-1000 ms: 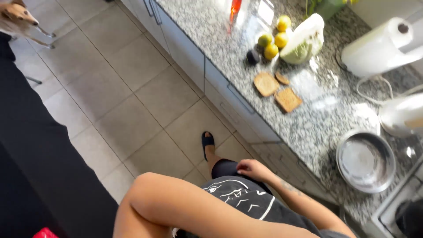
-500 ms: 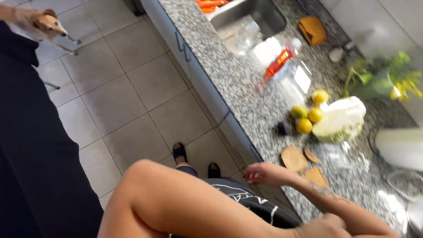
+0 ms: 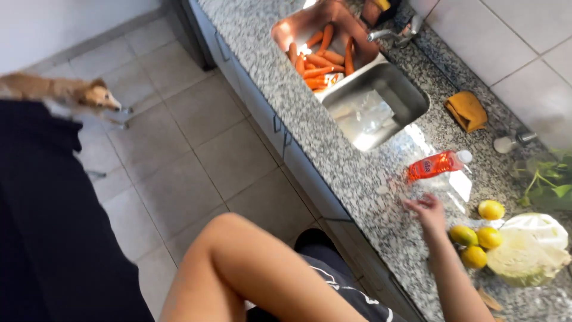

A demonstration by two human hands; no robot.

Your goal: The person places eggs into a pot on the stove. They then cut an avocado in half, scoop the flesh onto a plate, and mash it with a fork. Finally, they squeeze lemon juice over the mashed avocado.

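Observation:
My right hand [image 3: 426,211] reaches over the speckled granite counter [image 3: 357,173], fingers apart and holding nothing. Just beyond its fingertips lies a clear plastic bottle [image 3: 438,165] with a red label and white cap, on its side. To the right of my wrist sit several lemons [image 3: 476,238] and a pale cabbage [image 3: 527,253]. My left arm [image 3: 256,271] is bent across the foreground with the elbow up; its hand is out of the picture.
A steel double sink: the far basin [image 3: 325,27] holds several carrots [image 3: 316,56], the near basin [image 3: 381,101] a clear bag. A faucet [image 3: 393,33], a yellow cloth [image 3: 468,110] and green leaves [image 3: 548,182] line the tiled wall. A tan dog [image 3: 65,95] stands on the floor tiles. Dark fabric [image 3: 53,226] fills the left.
The view has swung along the counter toward the sink. My right hand has risen from the counter's front edge onto the counter, close to the bottle. The dog has stepped nearer.

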